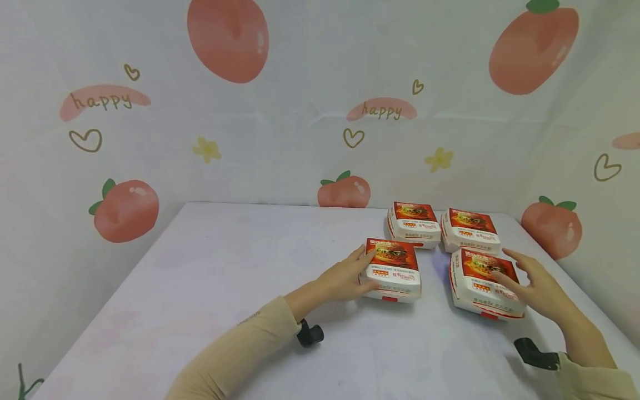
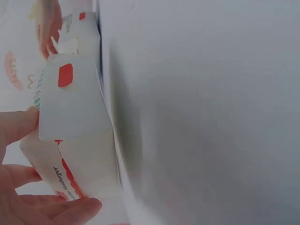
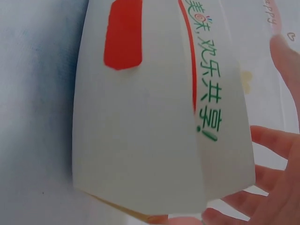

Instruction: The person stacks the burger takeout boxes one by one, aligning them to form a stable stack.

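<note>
Two white hamburger boxes with red burger-picture lids stand nearest the person. At the front left box [image 1: 392, 284], my left hand [image 1: 345, 279] touches the left side, thumb at the front edge and fingers spread along the side and lid edge. The left wrist view shows this hand's fingers [image 2: 79, 211] against the printed side. My right hand [image 1: 537, 286] is at the front right box [image 1: 482, 294], its thumb over the lid and its other fingers reaching round the right side. In the right wrist view, spread fingers [image 3: 272, 140] lie beside the box's edge.
Behind these stand two more hamburger boxes, one at the back left [image 1: 415, 236] and one at the back right [image 1: 470, 239]. All are on a white-covered table [image 1: 225, 266]. A white backdrop [image 1: 280, 128] printed with peaches and hearts rises behind it.
</note>
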Demonstrator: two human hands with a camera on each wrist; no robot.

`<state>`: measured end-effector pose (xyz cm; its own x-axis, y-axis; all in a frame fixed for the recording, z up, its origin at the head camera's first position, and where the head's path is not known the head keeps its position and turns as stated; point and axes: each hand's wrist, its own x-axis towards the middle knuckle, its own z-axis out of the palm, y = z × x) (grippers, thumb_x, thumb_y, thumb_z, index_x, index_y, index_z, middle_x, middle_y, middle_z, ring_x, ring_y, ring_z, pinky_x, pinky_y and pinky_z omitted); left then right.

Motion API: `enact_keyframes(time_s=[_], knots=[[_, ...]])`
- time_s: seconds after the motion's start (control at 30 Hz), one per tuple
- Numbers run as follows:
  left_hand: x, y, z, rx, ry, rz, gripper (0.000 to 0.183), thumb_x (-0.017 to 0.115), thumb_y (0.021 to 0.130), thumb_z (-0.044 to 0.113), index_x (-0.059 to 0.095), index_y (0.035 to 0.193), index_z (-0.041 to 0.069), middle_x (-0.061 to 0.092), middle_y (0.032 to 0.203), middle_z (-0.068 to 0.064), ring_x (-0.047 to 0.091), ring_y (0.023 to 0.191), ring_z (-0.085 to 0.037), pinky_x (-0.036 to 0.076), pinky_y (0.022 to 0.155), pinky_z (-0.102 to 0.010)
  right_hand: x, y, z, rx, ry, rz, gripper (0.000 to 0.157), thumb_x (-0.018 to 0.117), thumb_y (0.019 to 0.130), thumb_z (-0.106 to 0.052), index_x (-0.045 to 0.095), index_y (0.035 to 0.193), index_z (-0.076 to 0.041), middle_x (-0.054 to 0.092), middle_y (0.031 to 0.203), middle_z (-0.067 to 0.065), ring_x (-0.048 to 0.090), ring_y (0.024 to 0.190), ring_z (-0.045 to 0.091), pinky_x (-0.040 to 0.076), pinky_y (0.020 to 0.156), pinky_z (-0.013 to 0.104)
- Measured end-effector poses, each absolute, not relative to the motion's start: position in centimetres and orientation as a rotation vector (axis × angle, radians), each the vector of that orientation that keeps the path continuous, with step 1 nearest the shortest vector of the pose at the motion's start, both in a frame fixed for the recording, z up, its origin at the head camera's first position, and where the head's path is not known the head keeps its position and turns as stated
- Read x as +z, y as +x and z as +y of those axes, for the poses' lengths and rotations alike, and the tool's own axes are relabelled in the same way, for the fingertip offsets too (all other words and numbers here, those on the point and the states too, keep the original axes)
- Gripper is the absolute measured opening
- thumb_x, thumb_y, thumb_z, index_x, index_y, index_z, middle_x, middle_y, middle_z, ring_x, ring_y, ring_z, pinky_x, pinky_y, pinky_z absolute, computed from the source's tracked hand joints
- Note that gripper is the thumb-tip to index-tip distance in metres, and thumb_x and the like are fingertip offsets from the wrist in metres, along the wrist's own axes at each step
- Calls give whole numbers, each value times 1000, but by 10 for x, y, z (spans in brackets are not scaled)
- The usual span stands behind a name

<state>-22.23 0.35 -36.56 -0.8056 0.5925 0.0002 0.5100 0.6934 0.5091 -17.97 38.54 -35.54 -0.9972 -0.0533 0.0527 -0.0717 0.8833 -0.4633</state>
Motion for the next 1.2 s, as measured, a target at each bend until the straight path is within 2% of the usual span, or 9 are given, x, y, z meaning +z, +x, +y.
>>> enact_keyframes(time_s=[0.13,0.5,0.93,1.2], knots=[[-362,-218,-12,791,858,2744,75,59,89,44,24,149,16,15,157,-11,29,141,-27,41,107,-44,-358,-178,387,760,148,-3017,83,60,89,-37,17,145,6,22,138,42,29,116,57,33,84,76],[-359,-210,-52,867,805,2778,74,60,88,41,26,148,13,17,157,-12,31,140,-31,41,106,-48,-364,-177,389,810,231,-3037,94,71,80,-31,14,146,5,19,139,40,21,120,54,29,82,78],[-361,-201,-80,891,739,2820,74,63,87,38,29,147,10,20,155,-16,32,139,-35,40,105,-54,-366,-176,391,774,220,-3103,96,73,77,-30,15,146,4,9,139,45,19,118,59,30,81,80],[-364,-196,-88,879,752,2831,74,63,88,36,28,147,10,20,155,-18,34,137,-36,40,105,-52,-367,-178,392,784,214,-3123,95,72,77,-32,16,146,2,7,139,44,17,119,61,29,80,80]])
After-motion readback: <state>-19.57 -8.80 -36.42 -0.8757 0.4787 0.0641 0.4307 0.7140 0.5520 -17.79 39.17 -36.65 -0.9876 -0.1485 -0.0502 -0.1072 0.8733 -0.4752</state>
